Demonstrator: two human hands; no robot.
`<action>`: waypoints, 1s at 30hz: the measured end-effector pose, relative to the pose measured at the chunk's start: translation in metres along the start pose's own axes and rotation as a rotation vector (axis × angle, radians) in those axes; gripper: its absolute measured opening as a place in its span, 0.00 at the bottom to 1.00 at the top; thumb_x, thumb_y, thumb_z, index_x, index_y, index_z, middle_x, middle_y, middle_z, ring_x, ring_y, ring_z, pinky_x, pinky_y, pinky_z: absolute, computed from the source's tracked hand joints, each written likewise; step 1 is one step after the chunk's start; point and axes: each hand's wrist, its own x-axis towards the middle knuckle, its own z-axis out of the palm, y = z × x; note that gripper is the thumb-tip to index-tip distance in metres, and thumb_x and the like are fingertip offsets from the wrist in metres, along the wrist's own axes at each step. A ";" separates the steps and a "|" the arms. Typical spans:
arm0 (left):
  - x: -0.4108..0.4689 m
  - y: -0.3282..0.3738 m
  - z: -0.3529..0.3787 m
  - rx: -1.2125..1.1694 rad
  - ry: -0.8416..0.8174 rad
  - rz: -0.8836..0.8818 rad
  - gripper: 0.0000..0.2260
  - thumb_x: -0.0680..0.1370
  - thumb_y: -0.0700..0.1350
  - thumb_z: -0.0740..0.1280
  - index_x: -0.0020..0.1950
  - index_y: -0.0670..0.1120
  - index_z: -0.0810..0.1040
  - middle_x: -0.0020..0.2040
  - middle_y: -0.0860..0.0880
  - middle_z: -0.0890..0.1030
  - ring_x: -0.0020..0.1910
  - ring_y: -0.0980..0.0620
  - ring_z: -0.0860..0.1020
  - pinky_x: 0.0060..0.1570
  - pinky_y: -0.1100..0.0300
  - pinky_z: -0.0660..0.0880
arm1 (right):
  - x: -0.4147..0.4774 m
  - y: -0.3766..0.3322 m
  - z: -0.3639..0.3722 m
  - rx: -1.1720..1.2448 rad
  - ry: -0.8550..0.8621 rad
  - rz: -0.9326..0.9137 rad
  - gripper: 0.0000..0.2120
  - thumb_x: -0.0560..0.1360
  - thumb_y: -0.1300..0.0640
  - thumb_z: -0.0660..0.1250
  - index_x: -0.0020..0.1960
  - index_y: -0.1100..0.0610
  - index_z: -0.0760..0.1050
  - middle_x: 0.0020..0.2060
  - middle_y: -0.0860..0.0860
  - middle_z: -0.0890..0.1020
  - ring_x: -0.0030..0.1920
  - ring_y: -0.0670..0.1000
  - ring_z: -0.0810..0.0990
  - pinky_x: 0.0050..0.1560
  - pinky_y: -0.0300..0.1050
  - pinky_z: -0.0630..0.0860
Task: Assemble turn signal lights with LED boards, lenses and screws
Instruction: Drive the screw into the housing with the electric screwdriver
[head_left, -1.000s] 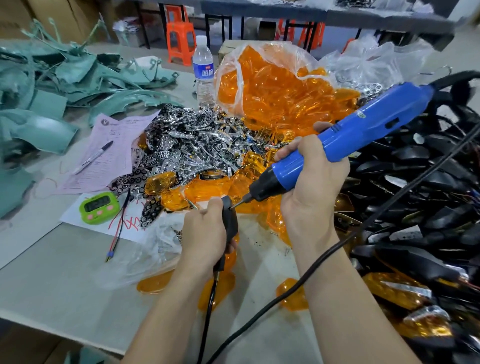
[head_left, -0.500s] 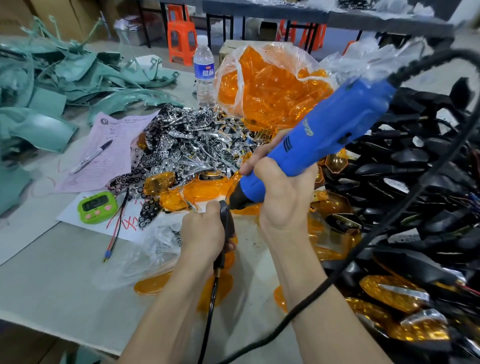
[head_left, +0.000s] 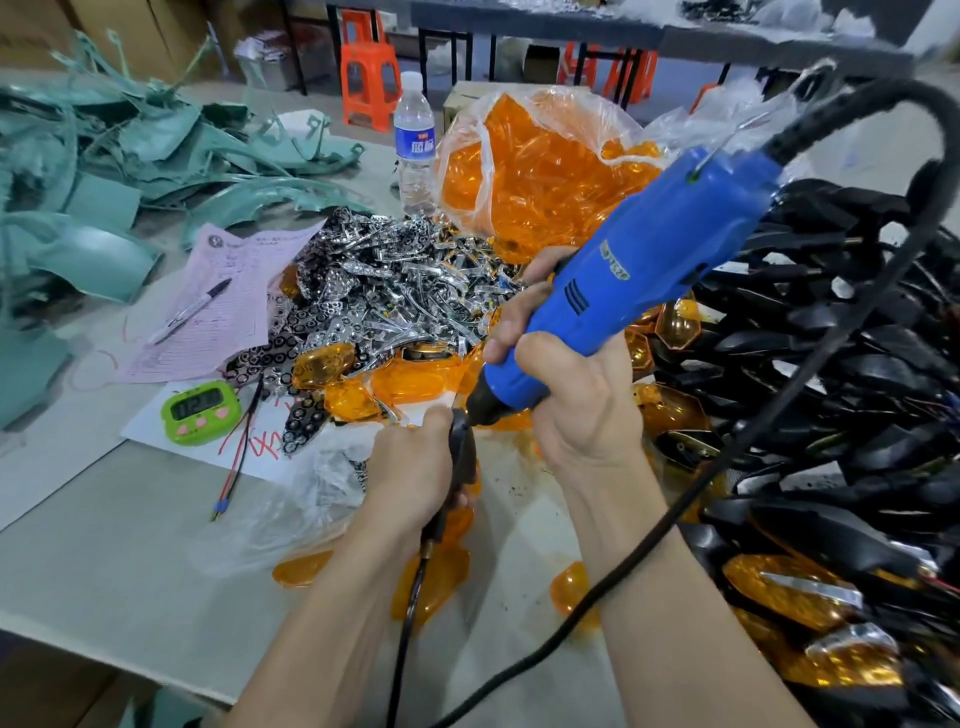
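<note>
My L hand (head_left: 415, 470) grips signal housing (head_left: 464, 441) by worktop (head_left: 104, 545) front edge so R hand (head_left: 576, 410), wrapped round screwdriver (head_left: 649, 270), can drive a screw, I reckon.

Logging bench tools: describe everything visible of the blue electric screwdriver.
The blue electric screwdriver looks plastic, with vent slots, a label and a black nose. It slants nose down-left, meeting the black housing that the left hand grips. The right hand grips its lower body; a black cable leaves its top.
</note>
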 end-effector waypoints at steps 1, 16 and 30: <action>0.000 0.001 -0.004 0.020 -0.025 0.014 0.20 0.81 0.52 0.61 0.49 0.34 0.81 0.33 0.39 0.84 0.23 0.45 0.77 0.23 0.61 0.71 | 0.001 -0.005 0.000 0.018 -0.083 -0.008 0.22 0.65 0.74 0.59 0.56 0.57 0.73 0.34 0.50 0.78 0.35 0.54 0.78 0.42 0.49 0.75; 0.042 0.027 -0.098 0.095 0.391 0.220 0.23 0.74 0.59 0.65 0.43 0.38 0.82 0.32 0.38 0.83 0.20 0.46 0.78 0.18 0.61 0.67 | -0.001 -0.019 -0.056 0.238 0.101 0.187 0.22 0.70 0.73 0.58 0.60 0.58 0.75 0.35 0.54 0.76 0.37 0.54 0.75 0.48 0.50 0.76; -0.016 0.058 -0.043 -0.494 -0.494 -0.049 0.26 0.84 0.57 0.55 0.49 0.36 0.81 0.31 0.41 0.78 0.17 0.50 0.70 0.14 0.69 0.63 | -0.008 0.057 -0.018 -1.642 -0.101 0.665 0.34 0.72 0.36 0.73 0.67 0.52 0.63 0.54 0.55 0.81 0.58 0.64 0.81 0.47 0.53 0.67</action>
